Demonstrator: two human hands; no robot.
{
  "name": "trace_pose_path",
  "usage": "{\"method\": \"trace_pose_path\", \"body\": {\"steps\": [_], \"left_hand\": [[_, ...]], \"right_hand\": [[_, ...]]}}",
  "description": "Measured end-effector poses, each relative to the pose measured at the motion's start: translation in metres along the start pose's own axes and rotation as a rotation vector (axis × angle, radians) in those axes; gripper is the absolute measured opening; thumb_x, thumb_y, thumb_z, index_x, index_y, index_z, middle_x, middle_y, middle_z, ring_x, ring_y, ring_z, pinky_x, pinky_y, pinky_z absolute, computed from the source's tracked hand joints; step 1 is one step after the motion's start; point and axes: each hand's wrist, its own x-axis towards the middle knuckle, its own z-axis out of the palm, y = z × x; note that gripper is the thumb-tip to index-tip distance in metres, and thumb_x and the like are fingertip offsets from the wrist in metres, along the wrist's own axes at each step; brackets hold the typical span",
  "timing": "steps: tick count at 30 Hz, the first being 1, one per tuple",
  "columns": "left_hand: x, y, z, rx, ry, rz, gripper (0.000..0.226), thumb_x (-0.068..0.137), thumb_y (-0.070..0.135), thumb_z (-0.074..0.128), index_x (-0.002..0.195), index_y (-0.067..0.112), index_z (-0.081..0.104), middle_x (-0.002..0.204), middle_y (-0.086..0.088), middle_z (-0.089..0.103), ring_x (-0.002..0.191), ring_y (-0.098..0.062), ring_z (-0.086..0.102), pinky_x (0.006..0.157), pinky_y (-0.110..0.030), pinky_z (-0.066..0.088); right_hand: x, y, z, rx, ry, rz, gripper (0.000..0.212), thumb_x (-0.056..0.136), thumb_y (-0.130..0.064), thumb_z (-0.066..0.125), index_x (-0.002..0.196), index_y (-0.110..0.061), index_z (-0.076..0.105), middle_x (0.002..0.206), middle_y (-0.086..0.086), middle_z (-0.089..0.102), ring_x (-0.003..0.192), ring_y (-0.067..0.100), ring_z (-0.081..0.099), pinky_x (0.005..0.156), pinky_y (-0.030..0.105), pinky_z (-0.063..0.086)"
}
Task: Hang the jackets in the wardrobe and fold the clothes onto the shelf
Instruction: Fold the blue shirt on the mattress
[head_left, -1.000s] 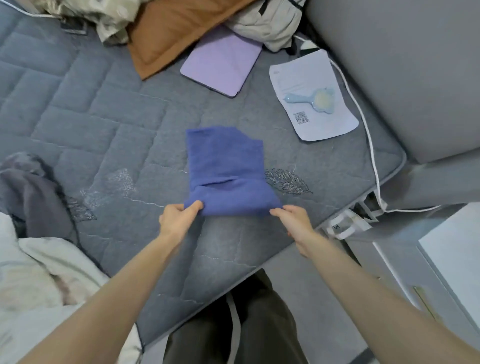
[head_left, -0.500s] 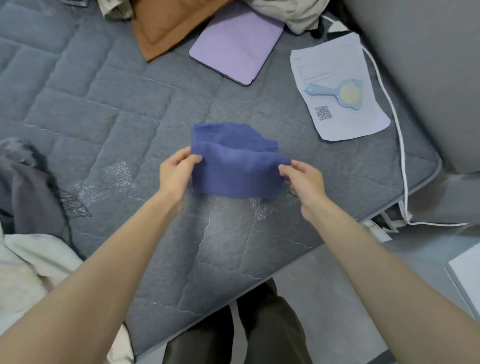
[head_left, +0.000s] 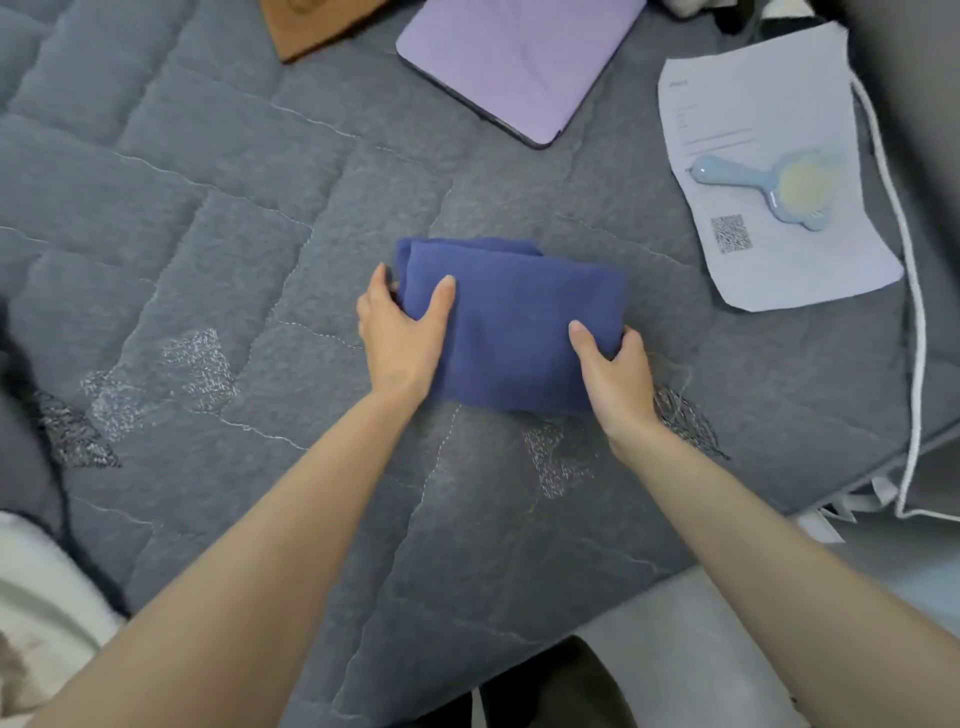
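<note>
**Head view.** The frame is cutting off several things. Only a corner of the orange-brown cloth (head_left: 311, 26) is showing at the far edge. The purple tablet case (head_left: 519, 57) is losing its far side, and the pale fabric (head_left: 36, 613) at the near left is running out of view. The white cord (head_left: 915, 312) is trailing down the right side and leaving the picture near the bed's corner. The print on the paper sheet (head_left: 769, 119) is too small to read; a light-blue brush (head_left: 779, 182) is lying on it.

The folded blue garment (head_left: 519, 322) is sitting mid-bed on the grey quilted cover (head_left: 234, 234), left of the paper sheet and apart from it. Whether its near edge is touching the cover cannot be told.

You are reaching both bare forearms in from the near side. Your left hand (head_left: 400, 332) is grasping the garment's left end, thumb laid on top and fingers wrapping the edge. Your right hand (head_left: 613, 374) is grasping the near right corner, thumb on top and fingers curling round the right edge, their tips hidden. Your dark trousers (head_left: 556, 686) are showing at the near edge.
</note>
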Motion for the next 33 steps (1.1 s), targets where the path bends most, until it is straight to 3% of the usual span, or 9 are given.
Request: {"method": "trace_pose_path", "body": {"steps": [4,8,11,15,19,23,28,33], "left_hand": [[0.012,0.000,0.010,0.206,0.034,0.097,0.041,0.088,0.047,0.058,0.112,0.014,0.055,0.112,-0.001,0.057,0.101,-0.020,0.056,0.081,-0.029,0.040],[0.015,-0.001,0.003,0.118,-0.057,0.044,0.021,0.093,0.038,0.053,0.084,0.019,0.052,0.076,0.011,0.056,0.081,-0.017,0.054,0.070,-0.028,0.035],[0.001,-0.002,-0.012,-0.008,-0.085,0.009,0.018,0.093,0.035,0.053,0.081,0.022,0.054,0.077,0.012,0.059,0.081,-0.015,0.056,0.069,-0.025,0.040],[-0.038,-0.003,-0.052,-0.156,-0.033,-0.078,0.023,0.094,0.036,0.053,0.089,0.015,0.060,0.088,0.003,0.065,0.088,-0.017,0.061,0.080,-0.032,0.048],[-0.091,0.000,-0.106,-0.259,0.038,-0.148,0.027,0.094,0.037,0.053,0.096,0.012,0.062,0.096,-0.001,0.069,0.090,-0.015,0.063,0.081,-0.031,0.049],[-0.151,-0.006,-0.154,-0.308,0.181,-0.203,0.032,0.094,0.039,0.052,0.096,0.009,0.063,0.097,-0.003,0.069,0.090,-0.016,0.063,0.082,-0.034,0.049],[-0.224,-0.022,-0.190,-0.376,0.387,-0.284,0.034,0.094,0.042,0.052,0.095,0.010,0.063,0.094,-0.003,0.068,0.089,-0.018,0.064,0.084,-0.039,0.050],[-0.299,-0.037,-0.206,-0.564,0.643,-0.371,0.019,0.093,0.044,0.054,0.091,0.028,0.063,0.093,0.009,0.069,0.090,-0.009,0.065,0.083,-0.031,0.051]], "right_hand": [[0.021,-0.012,0.010,-0.111,-0.012,-0.025,0.061,0.085,-0.049,0.062,0.134,-0.018,0.042,0.133,0.005,0.055,0.123,0.028,0.051,0.103,0.041,0.041],[0.028,-0.021,0.004,-0.079,-0.068,-0.017,0.042,0.086,-0.044,0.064,0.123,-0.023,0.057,0.116,-0.003,0.062,0.112,0.022,0.057,0.089,0.030,0.045],[0.015,-0.033,-0.002,-0.034,-0.090,-0.035,0.031,0.087,-0.042,0.065,0.112,-0.023,0.063,0.110,-0.004,0.064,0.104,0.017,0.060,0.087,0.030,0.048],[-0.023,-0.057,-0.010,-0.038,-0.158,-0.077,0.018,0.084,-0.044,0.067,0.091,-0.028,0.063,0.100,-0.008,0.067,0.099,0.016,0.063,0.090,0.035,0.051],[-0.080,-0.079,-0.016,-0.049,-0.281,-0.144,0.016,0.084,-0.044,0.068,0.083,-0.029,0.063,0.090,-0.014,0.067,0.088,0.003,0.064,0.075,0.024,0.050],[-0.137,-0.085,-0.012,-0.087,-0.419,-0.203,0.012,0.085,-0.040,0.068,0.081,-0.029,0.064,0.083,-0.017,0.068,0.076,-0.006,0.064,0.069,0.020,0.048],[-0.195,-0.087,-0.006,-0.163,-0.630,-0.245,0.007,0.087,-0.036,0.067,0.086,-0.030,0.064,0.089,-0.013,0.069,0.088,0.006,0.066,0.078,0.029,0.052],[-0.245,-0.097,0.003,-0.287,-0.868,-0.314,0.009,0.087,-0.033,0.068,0.084,-0.026,0.064,0.087,-0.011,0.068,0.083,0.008,0.065,0.075,0.026,0.053]]}}
